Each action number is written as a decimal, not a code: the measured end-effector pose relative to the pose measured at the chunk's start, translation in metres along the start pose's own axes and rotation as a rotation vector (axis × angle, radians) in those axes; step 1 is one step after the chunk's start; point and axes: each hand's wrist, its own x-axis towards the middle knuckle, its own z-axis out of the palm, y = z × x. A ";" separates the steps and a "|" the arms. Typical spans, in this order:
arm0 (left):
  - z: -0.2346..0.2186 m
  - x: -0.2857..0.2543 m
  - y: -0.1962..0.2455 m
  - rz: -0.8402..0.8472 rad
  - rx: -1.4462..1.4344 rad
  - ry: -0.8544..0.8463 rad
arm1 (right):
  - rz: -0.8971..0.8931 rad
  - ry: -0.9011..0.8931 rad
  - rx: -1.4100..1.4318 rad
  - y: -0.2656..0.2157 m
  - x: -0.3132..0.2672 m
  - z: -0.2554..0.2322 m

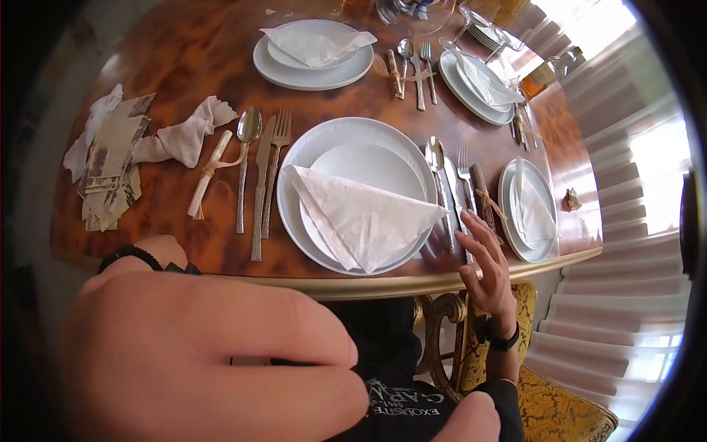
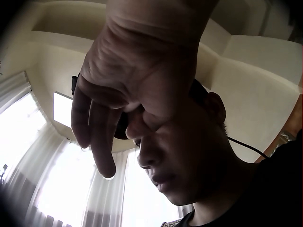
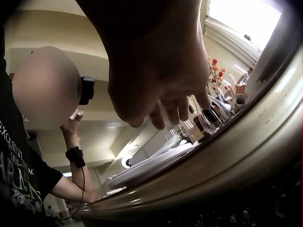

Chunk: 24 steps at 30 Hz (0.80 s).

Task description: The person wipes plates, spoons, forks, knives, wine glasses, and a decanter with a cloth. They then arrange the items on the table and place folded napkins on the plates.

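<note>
Right hand (image 1: 490,272): fingers spread, released, at desk (image 1: 324,106) edge by cutlery (image 1: 451,180). Folded napkin (image 1: 366,217) on plate (image 1: 289,147), left of those fingers; dark tied roll (image 1: 482,179) just beyond fingertips. Left hand (image 1: 199,331) raised at head, blocks head view's lower left; can't tell if fingers grip.

The left hand (image 1: 213,346) is near the face (image 2: 177,168), the right (image 1: 489,274) open.

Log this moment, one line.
left hand: open, raised by face | right hand: open, near fork | napkin: folded, on stacked plates
</note>
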 end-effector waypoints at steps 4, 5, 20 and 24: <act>0.000 0.000 0.000 -0.023 0.015 -0.023 | -0.037 0.057 0.051 0.007 0.003 0.023; -0.001 0.001 0.000 -0.027 0.020 -0.032 | -0.026 0.069 0.063 0.005 0.002 0.028; 0.003 -0.002 -0.017 0.294 -0.027 -0.006 | 0.151 0.700 0.145 0.012 -0.010 0.064; -0.016 0.014 0.004 0.152 -0.102 -0.226 | 0.187 0.771 0.142 0.012 -0.007 0.062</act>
